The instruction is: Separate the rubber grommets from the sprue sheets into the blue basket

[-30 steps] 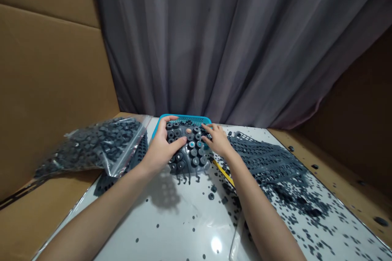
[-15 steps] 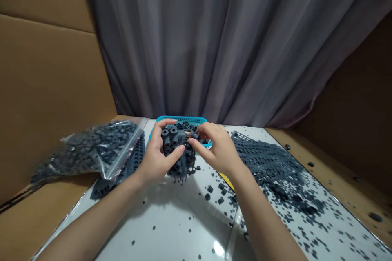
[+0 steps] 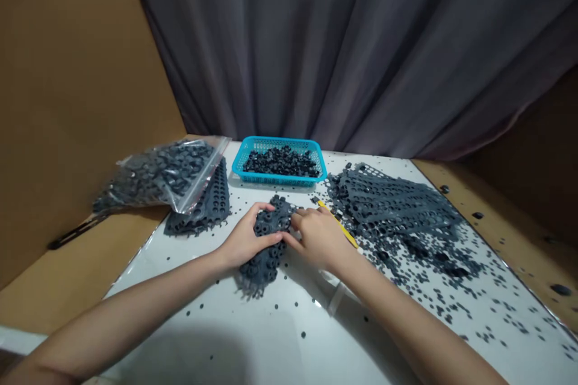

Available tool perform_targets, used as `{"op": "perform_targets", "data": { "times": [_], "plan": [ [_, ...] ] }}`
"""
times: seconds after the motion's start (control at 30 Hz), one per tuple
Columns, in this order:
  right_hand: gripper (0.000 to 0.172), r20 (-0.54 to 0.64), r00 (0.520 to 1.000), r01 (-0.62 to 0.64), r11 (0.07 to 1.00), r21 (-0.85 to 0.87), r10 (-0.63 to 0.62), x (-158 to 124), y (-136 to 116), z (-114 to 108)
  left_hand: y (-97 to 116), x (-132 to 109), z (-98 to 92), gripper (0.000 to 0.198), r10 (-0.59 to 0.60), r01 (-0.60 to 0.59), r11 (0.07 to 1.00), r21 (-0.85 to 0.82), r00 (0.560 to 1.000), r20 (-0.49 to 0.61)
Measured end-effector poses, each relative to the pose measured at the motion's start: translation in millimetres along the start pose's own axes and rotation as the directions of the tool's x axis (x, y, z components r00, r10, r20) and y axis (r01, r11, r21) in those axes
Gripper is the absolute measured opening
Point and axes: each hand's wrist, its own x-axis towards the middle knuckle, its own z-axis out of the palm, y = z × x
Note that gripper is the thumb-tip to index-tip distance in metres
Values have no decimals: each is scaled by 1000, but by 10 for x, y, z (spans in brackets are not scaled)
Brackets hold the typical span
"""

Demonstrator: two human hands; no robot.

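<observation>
A dark grey moulded rubber sheet [image 3: 264, 264], studded with rows of ring-shaped parts, is held over the white table between both hands. My left hand [image 3: 250, 234] grips its left side, thumb across the front and fingers around the edge. At the sheet's right edge, my right hand [image 3: 313, 234] is closed, with thumb and fingertips pinched against it. Whether a loose part sits in that pinch is hidden. Behind the hands stands a blue plastic basket [image 3: 280, 179] holding many small dark parts.
A clear zip bag [image 3: 158, 174] full of dark parts lies at left over stacked sheets [image 3: 212, 204]. More perforated sheets [image 3: 397, 204] lie at right among scattered bits. A yellow-handled tool [image 3: 345, 231] rests beside my right hand. Cardboard walls [image 3: 76, 102] and a curtain [image 3: 289, 42] enclose the table.
Both hands and the sheet have come lower and nearer, so the basket behind now shows fully. The view has shifted too. The sheet is turned to a different angle.
</observation>
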Motion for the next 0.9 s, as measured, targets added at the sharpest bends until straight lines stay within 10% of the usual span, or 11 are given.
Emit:
{"op": "perform_targets", "data": {
  "times": [0.3,0.53,0.67,0.77,0.9],
  "plan": [
    [27,-98,960,269,959,87,-261,-240,-9,546,-361,-103,-12,50,-294,364,852,-377,927,231],
    [26,-68,971,238,961,138,-230,-257,-46,680,-413,-222,84,51,-141,143,989,30,989,-44],
    [28,-36,966,254,909,330,-257,-281,-22,674,-380,-247,78,65,-115,91,979,180,985,129],
    [33,12,964,196,740,643,-266,-262,23,645,-361,-204,36,52,-104,90,994,60,953,284],
    [39,205,954,-156,224,962,-218,-219,22,687,-413,-138,19,32,-130,263,920,-292,905,406]
  ]
}}
